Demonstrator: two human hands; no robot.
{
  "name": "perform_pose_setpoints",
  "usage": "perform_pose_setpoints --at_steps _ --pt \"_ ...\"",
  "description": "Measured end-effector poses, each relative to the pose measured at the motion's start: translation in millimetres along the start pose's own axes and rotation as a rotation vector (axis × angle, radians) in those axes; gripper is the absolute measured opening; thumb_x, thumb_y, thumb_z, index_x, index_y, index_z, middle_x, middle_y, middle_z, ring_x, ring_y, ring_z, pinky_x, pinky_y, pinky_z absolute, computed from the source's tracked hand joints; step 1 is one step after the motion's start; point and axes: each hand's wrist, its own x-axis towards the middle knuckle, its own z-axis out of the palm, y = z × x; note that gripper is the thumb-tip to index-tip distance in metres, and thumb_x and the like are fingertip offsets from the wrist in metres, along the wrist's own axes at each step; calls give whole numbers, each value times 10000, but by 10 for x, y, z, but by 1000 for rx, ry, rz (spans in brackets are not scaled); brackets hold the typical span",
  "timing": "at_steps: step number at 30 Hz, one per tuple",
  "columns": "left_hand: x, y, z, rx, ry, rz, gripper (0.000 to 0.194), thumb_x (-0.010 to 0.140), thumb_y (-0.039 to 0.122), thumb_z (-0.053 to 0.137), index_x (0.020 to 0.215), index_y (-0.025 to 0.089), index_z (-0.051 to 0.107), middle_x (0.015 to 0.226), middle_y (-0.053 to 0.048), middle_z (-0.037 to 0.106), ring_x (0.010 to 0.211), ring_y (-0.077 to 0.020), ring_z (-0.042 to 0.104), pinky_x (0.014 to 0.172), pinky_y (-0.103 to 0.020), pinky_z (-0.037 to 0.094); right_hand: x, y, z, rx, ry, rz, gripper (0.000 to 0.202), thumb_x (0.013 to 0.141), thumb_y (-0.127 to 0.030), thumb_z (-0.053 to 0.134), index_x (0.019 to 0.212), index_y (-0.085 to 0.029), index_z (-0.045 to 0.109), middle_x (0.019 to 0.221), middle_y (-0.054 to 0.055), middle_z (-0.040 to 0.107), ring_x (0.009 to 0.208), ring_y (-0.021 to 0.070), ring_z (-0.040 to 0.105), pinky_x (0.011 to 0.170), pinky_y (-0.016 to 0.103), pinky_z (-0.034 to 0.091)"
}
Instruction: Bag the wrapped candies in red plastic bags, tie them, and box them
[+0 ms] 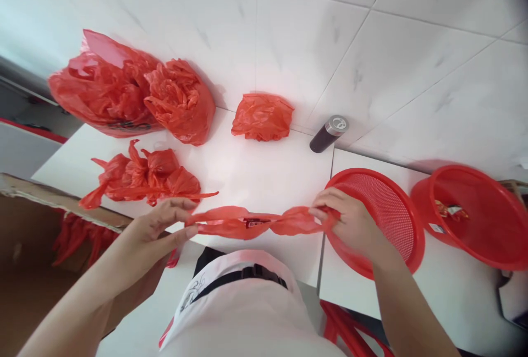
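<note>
A red plastic bag (231, 221) is stretched sideways between my two hands, close in front of my body. My left hand (165, 225) pinches its left end between thumb and fingers. At the other end, my right hand (344, 217) is closed on the bag, above the rim of a red mesh basket (371, 181). A small dark red item (253, 223) shows in the middle of the bag; what it is cannot be made out. Several tied red bags (152, 172) lie on the white table (247, 170), beyond my left hand.
Two large red bags (111, 87) stand at the back left. A folded red bag pile (264, 117) and a dark bottle (329, 133) are by the wall. Right of the mesh basket is a red basin (490, 241) with small packets. A cardboard box (25, 247) holds red bags at the left.
</note>
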Motion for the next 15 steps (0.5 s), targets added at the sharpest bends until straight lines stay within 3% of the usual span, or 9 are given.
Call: perform_pose_setpoints --at_steps 2,4,7,8,10,12,13,15 --pt "-1 42 26 -66 -95 83 190 742 418 741 739 232 700 1382 -51 532 1245 -334 506 936 -392 497 -19 -45 -1 79 -23 -64 91 875 -241 613 790 -232 643 812 18 624 723 138 586 647 274 489" --pt "8 74 99 -237 -200 227 172 761 384 738 705 228 694 1417 -36 511 1350 -354 394 1053 -458 397 -31 -104 -3 166 -75 -120 57 854 -219 636 802 -236 654 789 11 631 717 136 596 647 269 500" --pt "44 153 310 -546 -403 410 125 817 377 696 906 289 693 1183 -44 661 1264 -319 503 1043 -500 392 -16 -213 28 116 1 7 95 845 -163 615 827 -243 663 794 -7 652 708 117 599 612 229 487" --pt "60 194 405 -579 -453 433 216 824 378 691 1030 319 664 1123 -41 675 1209 -299 547 1019 -490 414 -5 -259 55 97 4 54 112 840 -147 609 821 -243 666 788 -14 657 696 109 596 598 216 479" --pt "85 291 615 -462 -484 395 498 793 368 729 1255 346 545 1109 -44 662 1091 -257 600 967 -441 453 15 -367 142 122 -55 66 129 822 -128 612 816 -241 675 764 -27 663 669 97 596 589 201 479" --pt "97 381 823 -213 -517 292 689 704 347 805 1319 301 498 1091 -51 656 950 -220 621 874 -371 489 36 -480 268 195 -136 8 147 812 -114 610 831 -240 684 757 -34 675 671 94 613 618 197 498" --pt "98 414 913 -115 -562 259 649 682 342 817 1266 269 546 1035 -43 664 885 -205 620 818 -338 496 49 -526 339 231 -159 -24 159 817 -114 599 851 -241 688 775 -31 687 691 98 628 644 203 511" --pt "94 443 1049 -54 -632 253 325 757 359 739 1035 216 650 866 -15 661 763 -173 600 702 -287 486 89 -565 477 290 -165 -71 165 844 -146 582 912 -252 689 844 -18 710 760 120 655 688 231 532"
